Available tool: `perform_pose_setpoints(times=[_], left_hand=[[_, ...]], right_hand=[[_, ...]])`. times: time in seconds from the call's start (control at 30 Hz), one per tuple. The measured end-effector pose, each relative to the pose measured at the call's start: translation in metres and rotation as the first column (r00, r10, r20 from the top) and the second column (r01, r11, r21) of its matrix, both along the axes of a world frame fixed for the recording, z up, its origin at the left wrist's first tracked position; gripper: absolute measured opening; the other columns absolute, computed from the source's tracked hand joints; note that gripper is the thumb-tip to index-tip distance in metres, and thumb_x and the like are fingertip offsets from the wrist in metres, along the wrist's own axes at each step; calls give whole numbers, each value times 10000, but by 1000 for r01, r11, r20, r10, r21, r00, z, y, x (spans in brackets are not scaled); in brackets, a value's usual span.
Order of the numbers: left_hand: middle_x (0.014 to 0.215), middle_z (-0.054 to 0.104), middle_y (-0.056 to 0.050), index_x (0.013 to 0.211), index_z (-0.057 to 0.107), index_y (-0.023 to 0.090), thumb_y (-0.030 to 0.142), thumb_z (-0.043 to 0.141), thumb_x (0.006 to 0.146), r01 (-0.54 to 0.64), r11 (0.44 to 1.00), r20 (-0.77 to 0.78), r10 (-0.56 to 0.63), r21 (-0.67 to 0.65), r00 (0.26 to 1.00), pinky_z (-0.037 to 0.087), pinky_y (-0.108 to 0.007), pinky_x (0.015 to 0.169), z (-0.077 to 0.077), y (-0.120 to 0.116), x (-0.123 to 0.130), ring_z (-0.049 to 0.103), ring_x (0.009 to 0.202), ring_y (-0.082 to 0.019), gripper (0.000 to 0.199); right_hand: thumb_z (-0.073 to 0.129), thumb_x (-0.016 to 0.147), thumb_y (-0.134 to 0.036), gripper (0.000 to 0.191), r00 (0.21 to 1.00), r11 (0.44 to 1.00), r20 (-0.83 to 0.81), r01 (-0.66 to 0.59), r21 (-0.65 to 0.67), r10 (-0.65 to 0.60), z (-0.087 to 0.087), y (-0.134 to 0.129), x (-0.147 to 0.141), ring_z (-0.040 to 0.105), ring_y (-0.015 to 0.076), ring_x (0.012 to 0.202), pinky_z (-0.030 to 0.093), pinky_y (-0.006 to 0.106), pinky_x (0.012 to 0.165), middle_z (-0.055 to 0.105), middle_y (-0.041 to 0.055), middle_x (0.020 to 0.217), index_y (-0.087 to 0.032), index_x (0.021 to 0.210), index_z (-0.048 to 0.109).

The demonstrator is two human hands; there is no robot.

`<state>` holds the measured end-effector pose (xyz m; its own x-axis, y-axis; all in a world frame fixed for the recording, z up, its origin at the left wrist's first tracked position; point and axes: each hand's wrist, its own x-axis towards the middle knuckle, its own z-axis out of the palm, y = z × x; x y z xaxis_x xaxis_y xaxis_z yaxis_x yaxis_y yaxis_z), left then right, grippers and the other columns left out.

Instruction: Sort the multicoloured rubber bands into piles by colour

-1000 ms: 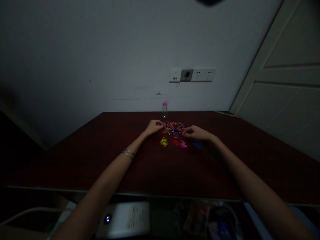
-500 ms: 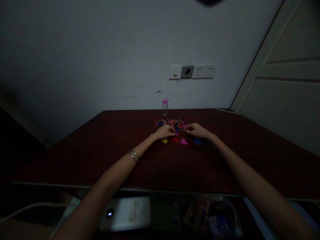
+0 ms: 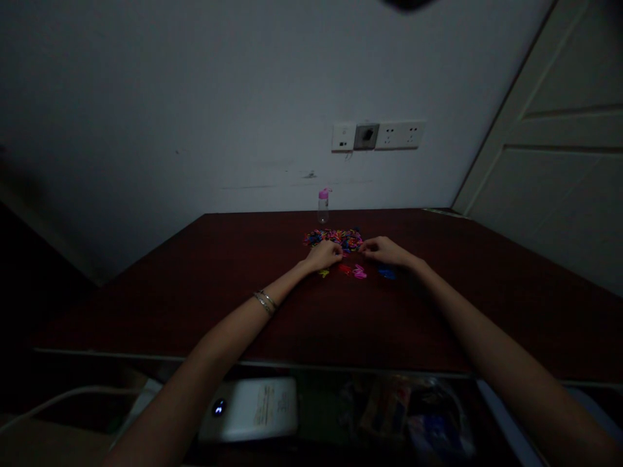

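Note:
A pile of small multicoloured pieces, too small to name exactly, lies on the dark red table. My left hand is at the pile's near side with its fingers curled together. A bit of pink shows by its fingertips; whether it is held I cannot tell. At the pile's right edge, my right hand has thumb and fingers pinched, contents hidden. In front of the hands lie small colour groups: yellow pieces, red pieces, pink pieces and blue pieces.
Behind the pile stands a clear bottle with a pink cap. The table meets a wall with sockets. Below its front edge, an open space holds a white device with a lit display and plastic packets.
My left hand's fingers have curled in closer, with its fingertips slightly nearer the pile. My right hand stays almost where it was. The whole view has shifted slightly.

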<state>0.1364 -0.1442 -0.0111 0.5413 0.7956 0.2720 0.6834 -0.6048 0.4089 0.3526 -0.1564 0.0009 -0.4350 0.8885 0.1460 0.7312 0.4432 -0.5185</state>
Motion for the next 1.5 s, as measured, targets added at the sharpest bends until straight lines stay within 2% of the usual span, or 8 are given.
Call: perform_pose_setpoints(times=[0.23, 0.43, 0.63, 0.83, 1.2, 1.3, 1.4, 1.5], left_hand=[[668, 613, -17, 779, 683, 152, 278, 533, 733, -18, 1000, 97, 16, 18, 995, 349, -208, 570, -2, 4, -2, 504, 612, -115, 201], [723, 639, -33, 766, 685, 130, 262, 539, 732, -16, 997, 250, -2, 71, 968, 376, -215, 622, -4, 13, -4, 522, 652, -117, 199], [718, 651, -38, 762, 688, 106, 274, 562, 727, 50, 999, 385, -41, -14, 922, 394, -220, 636, 1, 13, -3, 531, 643, -111, 213], [732, 654, -32, 770, 694, 114, 267, 589, 700, 205, 975, 346, -162, -90, 924, 399, -221, 651, 0, 7, 4, 547, 687, -118, 199], [683, 634, -16, 781, 692, 113, 220, 593, 673, 297, 937, 271, -241, -186, 932, 370, -206, 572, 4, -16, 16, 502, 584, -90, 182], [713, 645, -27, 783, 690, 108, 219, 591, 672, 277, 944, 343, -204, -179, 917, 395, -214, 615, 3, -8, 14, 533, 633, -103, 186], [746, 658, -36, 768, 689, 110, 197, 590, 666, 166, 975, 452, -83, -146, 888, 417, -229, 670, 3, 7, 5, 556, 694, -118, 167], [784, 666, -44, 772, 688, 112, 194, 600, 657, 41, 984, 558, 63, -173, 828, 431, -237, 686, 4, 22, -10, 565, 706, -120, 167]], right_hand=[[473, 700, -266, 255, 1000, 1000, 4, 11, -3, -11, 3, -3, -1, 546, 129, 625, 406, 218, 582, 626, 21, 697, -149, 840, 651], [466, 689, -246, 260, 1000, 1000, -24, 11, -6, -11, 3, -3, -1, 539, 124, 614, 408, 217, 584, 627, 21, 694, -142, 836, 654], [463, 689, -248, 281, 998, 999, -42, 41, -4, -41, 6, -5, 0, 526, 122, 594, 403, 218, 569, 621, 26, 681, -128, 849, 659], [464, 699, -256, 292, 998, 999, -43, 36, -12, -37, 5, -2, 3, 533, 122, 618, 401, 210, 575, 629, 26, 709, -127, 871, 661], [470, 709, -251, 286, 997, 999, -67, 32, 16, -31, 4, -3, 4, 535, 121, 611, 401, 211, 569, 631, 28, 710, -121, 889, 651], [471, 713, -249, 281, 997, 999, -69, 36, 14, -35, 7, -5, 3, 540, 125, 622, 406, 217, 574, 637, 34, 719, -122, 883, 656], [478, 714, -251, 282, 996, 998, -74, 58, 25, -56, 9, -5, 1, 545, 131, 638, 415, 226, 590, 645, 42, 742, -123, 885, 663], [491, 707, -251, 287, 993, 997, -86, 80, 25, -77, 10, -5, -4, 552, 134, 655, 425, 234, 614, 650, 44, 756, -126, 897, 667]])
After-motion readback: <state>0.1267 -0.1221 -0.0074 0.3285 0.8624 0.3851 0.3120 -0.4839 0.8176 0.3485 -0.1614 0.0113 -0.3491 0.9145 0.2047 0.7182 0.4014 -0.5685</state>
